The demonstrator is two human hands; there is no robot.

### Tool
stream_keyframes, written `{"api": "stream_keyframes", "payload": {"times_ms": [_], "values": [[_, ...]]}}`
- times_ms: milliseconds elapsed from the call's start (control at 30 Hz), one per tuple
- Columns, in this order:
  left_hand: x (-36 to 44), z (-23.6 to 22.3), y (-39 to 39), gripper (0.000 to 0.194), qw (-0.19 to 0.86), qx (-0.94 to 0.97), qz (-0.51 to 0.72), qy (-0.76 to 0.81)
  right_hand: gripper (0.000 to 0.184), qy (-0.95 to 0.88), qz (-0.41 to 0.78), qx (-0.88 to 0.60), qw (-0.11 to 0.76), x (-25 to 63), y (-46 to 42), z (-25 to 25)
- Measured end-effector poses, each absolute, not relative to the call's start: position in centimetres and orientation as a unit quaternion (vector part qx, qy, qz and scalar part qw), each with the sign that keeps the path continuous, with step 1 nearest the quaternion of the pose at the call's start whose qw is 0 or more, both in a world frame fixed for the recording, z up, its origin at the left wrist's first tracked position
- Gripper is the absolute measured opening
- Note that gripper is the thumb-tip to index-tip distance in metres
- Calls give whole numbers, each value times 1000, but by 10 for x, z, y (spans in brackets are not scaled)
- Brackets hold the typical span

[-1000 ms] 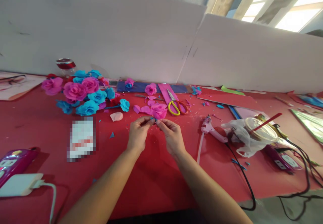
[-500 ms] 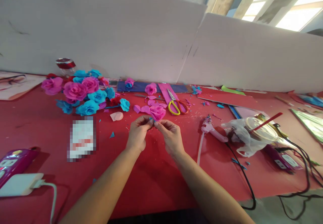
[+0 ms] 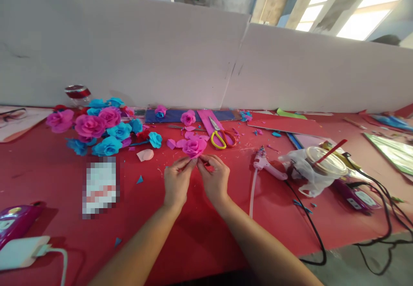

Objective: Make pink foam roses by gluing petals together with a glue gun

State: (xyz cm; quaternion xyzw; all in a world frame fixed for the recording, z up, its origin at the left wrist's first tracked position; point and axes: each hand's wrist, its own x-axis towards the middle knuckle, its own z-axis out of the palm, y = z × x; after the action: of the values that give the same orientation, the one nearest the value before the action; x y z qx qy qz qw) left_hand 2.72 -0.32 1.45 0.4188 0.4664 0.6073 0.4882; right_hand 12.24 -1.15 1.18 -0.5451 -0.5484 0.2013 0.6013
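Note:
Over the middle of the red table, a pink paper rose (image 3: 194,147) is held upright between both hands. My left hand (image 3: 177,177) pinches its base from the left with fingers closed. From the right, my right hand (image 3: 214,178) also closes its thumb and fingers on the base, which the fingertips hide. Just beyond the rose lie loose pink paper petals (image 3: 171,143). Scissors (image 3: 219,135) with yellow and red handles rest partly on a pink paper strip (image 3: 204,117). To the right of my hands lies a pink glue gun (image 3: 268,165) with a glue stick in its back.
A heap of pink, blue and red paper flowers (image 3: 109,146) stands at the left, before a red-lidded jar (image 3: 78,93). At right are a lidded cup (image 3: 331,161) in a plastic bag, a purple power strip (image 3: 353,195) and black cables. A white partition (image 3: 145,53) closes off the back.
The camera view has shifted slightly. The rose now faces more upward and its petals look more spread, while both hands keep pinching its base.

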Motion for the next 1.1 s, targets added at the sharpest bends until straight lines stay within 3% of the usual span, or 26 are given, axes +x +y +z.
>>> {"api": "stream_keyframes", "payload": {"times_ms": [100,200,300,433,500,633,900,1100], "values": [[26,16,3,18,568,338,613,434,28,-629,120,-539,547,119,-16,8],[20,16,12,25,621,259,613,414,37,-660,131,-514,532,116,-18,8],[15,17,17,31,654,220,606,396,34,-630,204,-491,566,116,-19,15],[16,19,15,29,671,253,582,383,16,-503,328,-513,614,121,-12,22],[18,19,13,26,669,287,570,380,18,-454,404,-501,616,124,-6,20],[21,16,10,25,637,330,571,400,16,-431,447,-479,620,128,2,12],[19,13,8,22,565,403,555,459,10,-515,234,-571,595,129,-5,20],[16,19,2,16,414,541,539,495,10,-553,215,-569,570,130,-5,18]]}}
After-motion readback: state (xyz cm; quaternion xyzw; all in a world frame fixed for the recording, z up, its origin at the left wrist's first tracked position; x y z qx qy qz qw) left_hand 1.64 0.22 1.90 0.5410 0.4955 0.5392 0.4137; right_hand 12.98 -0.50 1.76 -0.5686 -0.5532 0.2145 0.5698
